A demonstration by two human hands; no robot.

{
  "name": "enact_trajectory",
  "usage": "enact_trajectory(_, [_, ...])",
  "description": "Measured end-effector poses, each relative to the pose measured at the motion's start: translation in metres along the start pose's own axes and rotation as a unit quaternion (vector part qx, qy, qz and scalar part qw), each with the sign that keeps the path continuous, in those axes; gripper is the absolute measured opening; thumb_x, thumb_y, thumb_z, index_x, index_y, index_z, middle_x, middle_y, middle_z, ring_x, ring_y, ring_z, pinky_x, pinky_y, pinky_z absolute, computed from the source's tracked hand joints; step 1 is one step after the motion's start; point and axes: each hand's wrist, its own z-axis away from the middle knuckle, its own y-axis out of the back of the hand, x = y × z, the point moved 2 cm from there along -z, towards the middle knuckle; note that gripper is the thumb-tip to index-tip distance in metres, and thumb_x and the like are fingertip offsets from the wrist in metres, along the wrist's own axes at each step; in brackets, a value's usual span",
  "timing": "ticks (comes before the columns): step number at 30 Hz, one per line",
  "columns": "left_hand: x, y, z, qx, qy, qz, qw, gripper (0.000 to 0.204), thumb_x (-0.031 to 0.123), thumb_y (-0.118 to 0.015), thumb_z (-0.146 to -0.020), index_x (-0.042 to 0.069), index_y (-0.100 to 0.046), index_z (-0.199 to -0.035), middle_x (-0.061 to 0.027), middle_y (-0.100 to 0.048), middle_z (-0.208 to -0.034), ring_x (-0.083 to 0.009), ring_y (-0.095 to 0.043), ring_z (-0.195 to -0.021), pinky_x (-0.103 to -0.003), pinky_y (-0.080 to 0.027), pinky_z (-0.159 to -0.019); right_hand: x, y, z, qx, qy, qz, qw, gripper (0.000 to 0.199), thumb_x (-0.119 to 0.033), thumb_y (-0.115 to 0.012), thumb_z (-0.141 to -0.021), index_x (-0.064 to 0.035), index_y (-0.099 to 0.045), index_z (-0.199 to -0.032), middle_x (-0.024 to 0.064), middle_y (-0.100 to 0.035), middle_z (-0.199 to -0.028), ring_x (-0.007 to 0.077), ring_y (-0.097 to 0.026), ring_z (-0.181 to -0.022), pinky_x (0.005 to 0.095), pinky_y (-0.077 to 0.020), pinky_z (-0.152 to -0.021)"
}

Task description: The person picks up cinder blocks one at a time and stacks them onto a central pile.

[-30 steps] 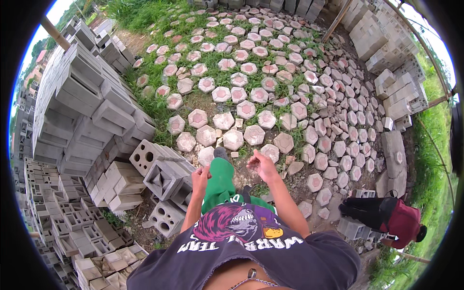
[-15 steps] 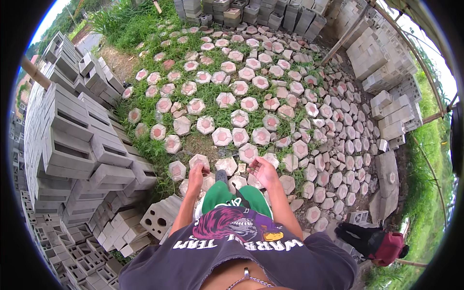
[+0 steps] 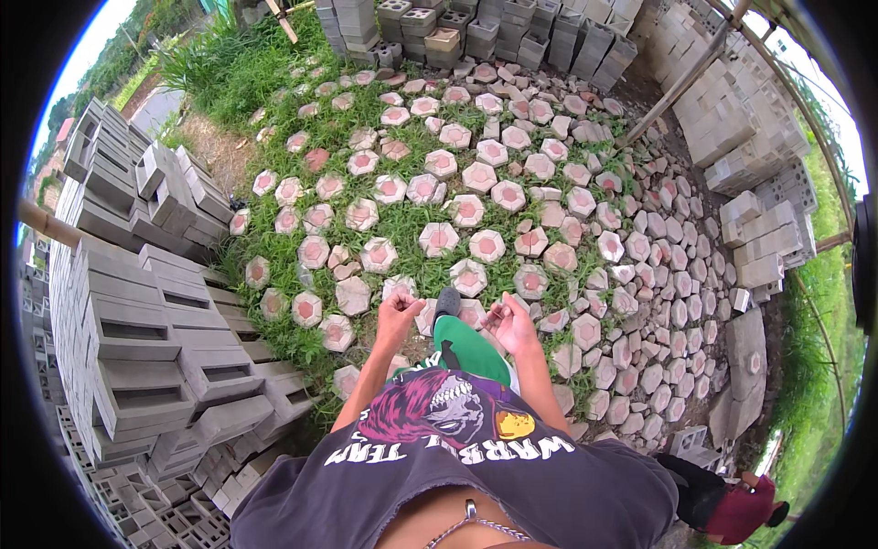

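My left hand hangs in front of my body with its fingers curled in, and nothing shows in it. To the right, my right hand is loosely bent, fingers somewhat apart and without anything in them. Both hands are in the air above hexagonal paving blocks, pale with reddish centres. The nearest ones seen are a block ahead of my hands and a block beyond the left one. Between the hands a dark grey shoe shows below my green trouser leg.
Stacks of grey hollow concrete blocks rise close on my left. More blocks stand at the back and right. Grass grows between the pavers; broken pieces lie densely to the right. Another person is at lower right.
I have moved forward over the pavers; the block stacks have shifted in view. My left hand has curled up and my right fingers have bent inward. The other person is lower in view.
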Motion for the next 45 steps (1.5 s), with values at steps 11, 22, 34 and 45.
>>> enact_trajectory(11, [0.129, -0.028, -0.231, 0.014, -0.020, -0.105, 0.994, 0.039, 0.028, -0.078, -0.078, 0.010, -0.047, -0.061, 0.0015, -0.051, -0.055, -0.0053, -0.045, -0.049, -0.021, -0.035, -0.046, -0.187, -0.157, -0.213, -0.068, 0.098, 0.181, 0.976, 0.017, -0.022, -0.056, -0.093, -0.0073, -0.058, -0.085, 0.0056, -0.061, -0.083, 0.0186, -0.061, -0.080, 0.0374, -0.0521, -0.074])
enact_trajectory(22, [0.176, -0.066, -0.523, -0.059, -0.015, -0.035, 0.998, 0.046, 0.031, -0.063, -0.090, 0.010, -0.044, -0.054, 0.0019, -0.046, -0.050, -0.0065, -0.046, -0.045, -0.024, -0.037, -0.045, -0.311, -0.210, -0.416, 0.046, 0.101, 0.099, 0.989, 0.019, -0.026, -0.056, -0.092, -0.0100, -0.055, -0.082, 0.0051, -0.061, -0.083, 0.0206, -0.060, -0.082, 0.0429, -0.0501, -0.080])
enact_trajectory(34, [0.332, -0.111, -0.857, -0.160, -0.047, -0.006, 0.986, 0.037, 0.031, -0.044, -0.100, 0.002, -0.058, -0.081, -0.0046, -0.060, -0.068, -0.0102, -0.053, -0.056, -0.025, -0.043, -0.055, -0.448, -0.351, -0.629, 0.077, 0.140, 0.057, 0.985, 0.026, -0.030, -0.058, -0.092, -0.0127, -0.051, -0.074, 0.0046, -0.061, -0.080, 0.0220, -0.060, -0.083, 0.0436, -0.0496, -0.081])
enact_trajectory(45, [0.345, -0.140, -1.070, -0.069, 0.032, -0.052, 0.996, 0.026, 0.016, -0.055, -0.093, 0.002, -0.052, -0.115, -0.0075, -0.064, -0.098, -0.0106, -0.059, -0.078, -0.026, -0.048, -0.070, -0.603, -0.429, -0.866, 0.088, 0.053, 0.077, 0.992, 0.025, -0.031, -0.060, -0.091, -0.0111, -0.054, -0.076, 0.0056, -0.061, -0.081, 0.0208, -0.061, -0.080, 0.0393, -0.0497, -0.077])
